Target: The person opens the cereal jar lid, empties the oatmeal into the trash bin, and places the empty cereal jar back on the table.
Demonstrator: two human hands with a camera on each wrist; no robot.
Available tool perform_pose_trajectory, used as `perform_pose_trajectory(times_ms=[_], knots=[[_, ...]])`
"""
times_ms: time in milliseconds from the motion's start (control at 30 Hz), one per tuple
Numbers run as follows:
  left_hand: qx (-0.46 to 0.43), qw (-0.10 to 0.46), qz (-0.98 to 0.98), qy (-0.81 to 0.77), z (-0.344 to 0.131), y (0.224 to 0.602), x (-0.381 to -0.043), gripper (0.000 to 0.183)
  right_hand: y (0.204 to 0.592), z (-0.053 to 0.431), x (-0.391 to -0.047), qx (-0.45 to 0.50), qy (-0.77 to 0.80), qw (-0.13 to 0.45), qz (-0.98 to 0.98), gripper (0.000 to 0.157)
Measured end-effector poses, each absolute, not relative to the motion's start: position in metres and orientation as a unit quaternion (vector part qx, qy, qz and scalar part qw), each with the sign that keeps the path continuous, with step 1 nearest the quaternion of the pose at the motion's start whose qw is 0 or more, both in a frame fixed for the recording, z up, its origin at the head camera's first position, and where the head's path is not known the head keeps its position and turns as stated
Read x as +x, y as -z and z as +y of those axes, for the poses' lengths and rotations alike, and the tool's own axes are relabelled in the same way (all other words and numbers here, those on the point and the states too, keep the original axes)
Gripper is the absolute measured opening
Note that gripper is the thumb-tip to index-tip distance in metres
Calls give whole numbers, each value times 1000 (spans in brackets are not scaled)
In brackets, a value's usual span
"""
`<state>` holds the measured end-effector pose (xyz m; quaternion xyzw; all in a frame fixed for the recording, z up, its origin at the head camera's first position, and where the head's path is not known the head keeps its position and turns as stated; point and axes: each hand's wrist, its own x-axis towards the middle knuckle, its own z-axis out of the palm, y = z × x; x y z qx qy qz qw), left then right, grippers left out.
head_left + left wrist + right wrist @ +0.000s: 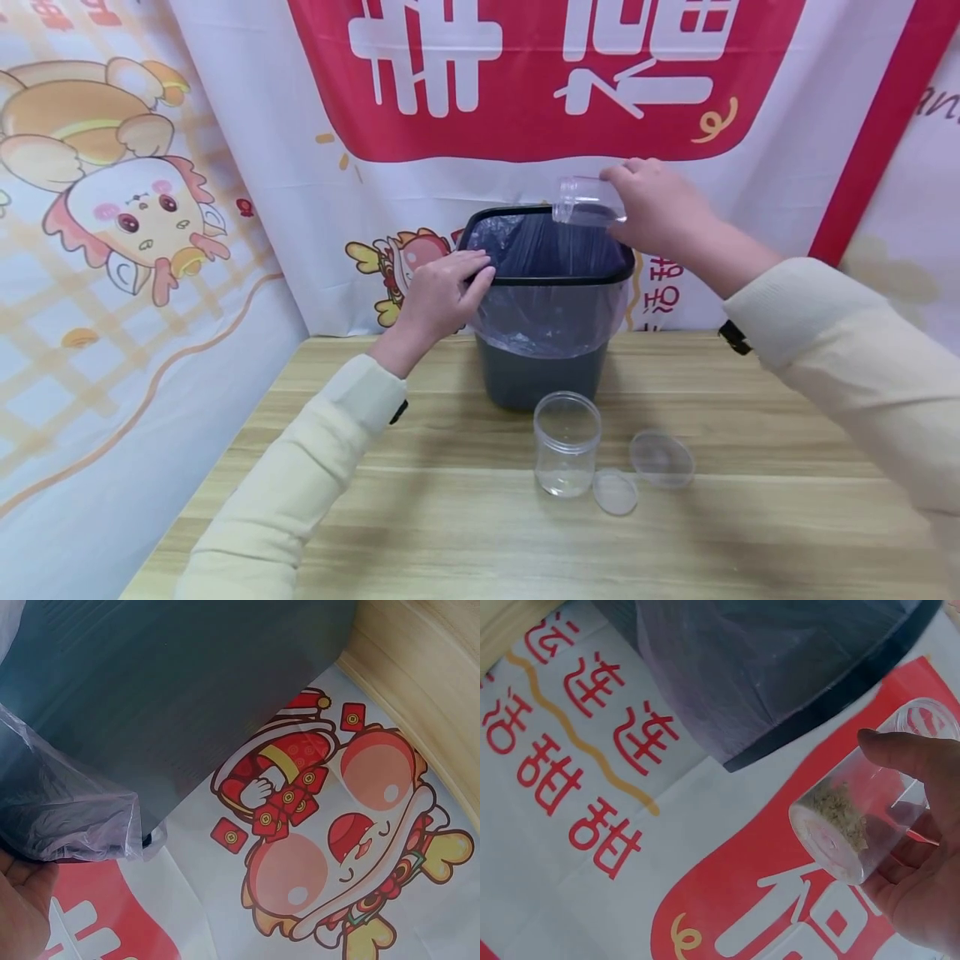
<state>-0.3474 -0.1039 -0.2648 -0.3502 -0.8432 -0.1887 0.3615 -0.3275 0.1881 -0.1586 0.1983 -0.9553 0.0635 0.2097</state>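
Observation:
A dark grey trash bin (543,379) lined with a translucent plastic bag (547,321) stands at the back of the table. My left hand (444,292) grips the left side of its black rim; in the left wrist view only a few fingers show at the bag's edge. My right hand (660,204) holds a clear plastic jar (588,202) on its side above the bin's right part, mouth pointing left. In the right wrist view, brownish crumbly bits (841,817) lie inside near the jar's base, with thumb and fingers on opposite sides of it.
A second clear jar (567,467) stands upright and uncapped in front of the bin. Beside it lie a small clear disc (615,492) and a larger clear lid (662,459) on the wooden table (450,533). A printed cloth (255,167) hangs behind the bin.

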Motion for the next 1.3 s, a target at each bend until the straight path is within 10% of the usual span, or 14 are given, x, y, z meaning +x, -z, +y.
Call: perform_pose_trajectory(times_ms=[1300], knots=[[-350,359,-844,191,-103,264,-348,33,173,178,-357,304,240,274,-880,74]])
